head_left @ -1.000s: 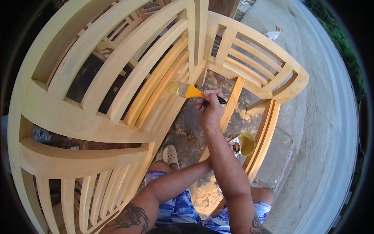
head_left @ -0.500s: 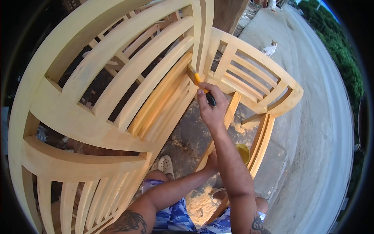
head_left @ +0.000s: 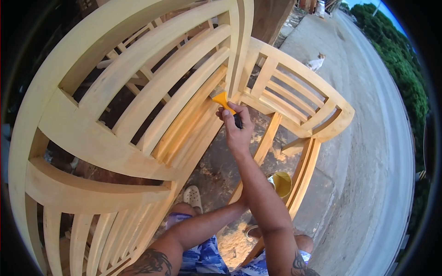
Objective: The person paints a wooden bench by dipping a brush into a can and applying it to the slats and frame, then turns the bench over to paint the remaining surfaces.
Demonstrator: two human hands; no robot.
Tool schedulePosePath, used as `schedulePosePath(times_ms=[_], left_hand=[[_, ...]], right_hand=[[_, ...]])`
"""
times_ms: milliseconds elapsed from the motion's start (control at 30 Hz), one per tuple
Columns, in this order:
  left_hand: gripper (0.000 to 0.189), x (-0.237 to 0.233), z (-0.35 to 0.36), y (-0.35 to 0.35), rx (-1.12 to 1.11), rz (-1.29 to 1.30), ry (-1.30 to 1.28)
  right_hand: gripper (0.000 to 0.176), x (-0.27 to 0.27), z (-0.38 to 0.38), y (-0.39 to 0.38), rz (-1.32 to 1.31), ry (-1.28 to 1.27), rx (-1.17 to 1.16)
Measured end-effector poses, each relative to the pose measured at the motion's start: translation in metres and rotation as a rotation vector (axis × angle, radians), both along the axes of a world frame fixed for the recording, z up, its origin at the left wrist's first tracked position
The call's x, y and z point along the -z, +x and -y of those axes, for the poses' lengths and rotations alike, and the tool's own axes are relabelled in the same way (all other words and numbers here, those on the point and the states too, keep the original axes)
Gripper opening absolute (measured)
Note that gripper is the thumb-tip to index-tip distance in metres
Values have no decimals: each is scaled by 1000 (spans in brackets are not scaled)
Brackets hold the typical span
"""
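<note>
My right hand [head_left: 239, 131] grips a paintbrush [head_left: 223, 102] with a yellow ferrule end and a dark handle tip. Its bristles touch a lower slat [head_left: 195, 110] of the pale wooden bench back [head_left: 103, 147], which has a wetter, yellower look than the upper slats. Behind my right forearm, my left hand [head_left: 244, 199] is mostly hidden, so its fingers do not show. A yellow paint can [head_left: 281, 183] sits just on the other side of that forearm, close to the left hand; whether the hand holds it is hidden.
A slatted armrest panel [head_left: 294, 92] joins the bench at right, with frame rails [head_left: 304, 179] below it. A white cat [head_left: 316, 62] sits on the pavement beside the road [head_left: 386, 152]. My feet in light clogs [head_left: 193, 198] stand on the sawdust-strewn ground.
The brush and right hand have moved down and left along the slat. More of the yellow can now shows beside the right forearm, and the left hand has become more hidden.
</note>
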State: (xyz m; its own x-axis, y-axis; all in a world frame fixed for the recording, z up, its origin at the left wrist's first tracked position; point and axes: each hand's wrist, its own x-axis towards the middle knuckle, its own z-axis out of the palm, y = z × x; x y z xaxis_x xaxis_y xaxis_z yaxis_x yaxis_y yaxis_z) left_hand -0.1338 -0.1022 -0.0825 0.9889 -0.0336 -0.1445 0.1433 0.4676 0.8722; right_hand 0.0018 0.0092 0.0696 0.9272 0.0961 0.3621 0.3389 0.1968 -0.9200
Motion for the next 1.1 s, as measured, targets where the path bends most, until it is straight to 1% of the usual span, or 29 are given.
schedulePosePath(times_ms=[33,133,167,267,367,467,500,600,633,733,767,867,900,1000,1033,1100], left_hand=[[29,12,5,-1,33,-17,-28],[30,11,7,-2,52,-79,-85],[30,9,7,-1,48,-95,-99],[31,3,7,-2,31,-140,-132],[32,3,7,-2,6,-176,-146],[32,6,7,-3,42,-148,-141],[32,8,8,-4,53,-137,-139],[32,13,9,-3,82,-105,-141],[32,15,9,-3,89,-98,-146],[32,17,9,-4,102,-91,-160],[32,18,8,-5,102,-92,-163],[32,19,7,-6,107,-92,-158],[31,20,7,-5,105,-91,-151],[31,20,6,-2,90,-95,-116],[31,20,5,-1,86,-96,-106],[31,19,5,0,73,-101,-90]], right_hand=[[23,3,-4,5,75,-131,38],[23,2,-11,21,161,-256,227],[24,-1,-7,20,136,-319,235],[21,13,-15,17,164,-74,335],[21,14,-8,-6,-22,144,271],[20,7,-6,-23,110,-11,146],[20,5,-10,-19,109,-65,116],[17,-6,-20,9,90,-67,158],[16,-3,-18,20,89,-92,210],[15,-11,-17,7,148,-151,348],[14,-10,-19,0,134,-57,347],[16,-12,-18,-17,180,-174,291],[16,-17,-20,-16,191,-194,235],[14,-24,-20,13,261,-357,285],[13,-27,-15,20,372,-373,327],[13,-27,-14,21,478,-389,401]])
